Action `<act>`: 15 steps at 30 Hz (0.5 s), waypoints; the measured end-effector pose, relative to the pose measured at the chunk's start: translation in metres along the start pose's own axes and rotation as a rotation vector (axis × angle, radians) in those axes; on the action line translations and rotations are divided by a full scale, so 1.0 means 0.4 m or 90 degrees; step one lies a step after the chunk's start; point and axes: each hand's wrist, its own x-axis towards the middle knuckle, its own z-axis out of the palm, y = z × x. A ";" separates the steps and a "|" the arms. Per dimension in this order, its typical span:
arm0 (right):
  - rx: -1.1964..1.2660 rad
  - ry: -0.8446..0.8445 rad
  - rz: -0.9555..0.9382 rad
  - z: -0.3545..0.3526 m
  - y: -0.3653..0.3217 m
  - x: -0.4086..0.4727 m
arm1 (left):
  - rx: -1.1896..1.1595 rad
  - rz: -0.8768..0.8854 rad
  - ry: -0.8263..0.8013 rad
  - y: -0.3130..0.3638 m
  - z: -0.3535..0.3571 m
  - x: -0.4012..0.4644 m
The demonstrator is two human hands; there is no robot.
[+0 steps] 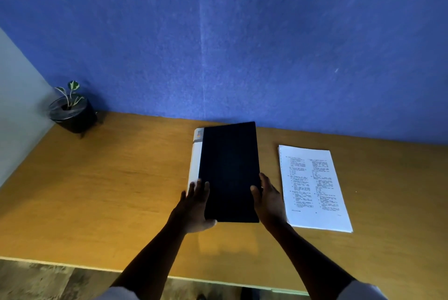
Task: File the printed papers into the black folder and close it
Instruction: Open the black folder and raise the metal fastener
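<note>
A black folder (229,168) with a white spine on its left side lies closed in the middle of the wooden desk (109,190). My left hand (195,205) grips its near left corner, fingers over the spine edge and thumb under the front edge. At the near right edge my right hand (268,200) holds the folder, thumb on the cover. A stack of printed papers (312,188) lies flat on the desk just right of the folder, close to my right hand but apart from it.
A small plant in a black pot (72,115) stands at the desk's far left corner. A blue wall (230,45) runs along the back edge. The desk's front edge (145,273) is near me, with floor below.
</note>
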 end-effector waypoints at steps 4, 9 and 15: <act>0.003 0.058 -0.039 -0.001 -0.048 -0.010 | -0.021 0.057 0.032 0.059 -0.042 0.004; 0.021 0.105 -0.085 -0.004 -0.110 -0.012 | -0.033 0.116 0.095 0.102 -0.076 -0.012; 0.136 0.109 -0.115 -0.014 -0.142 -0.020 | -0.036 0.160 0.203 0.065 -0.080 -0.058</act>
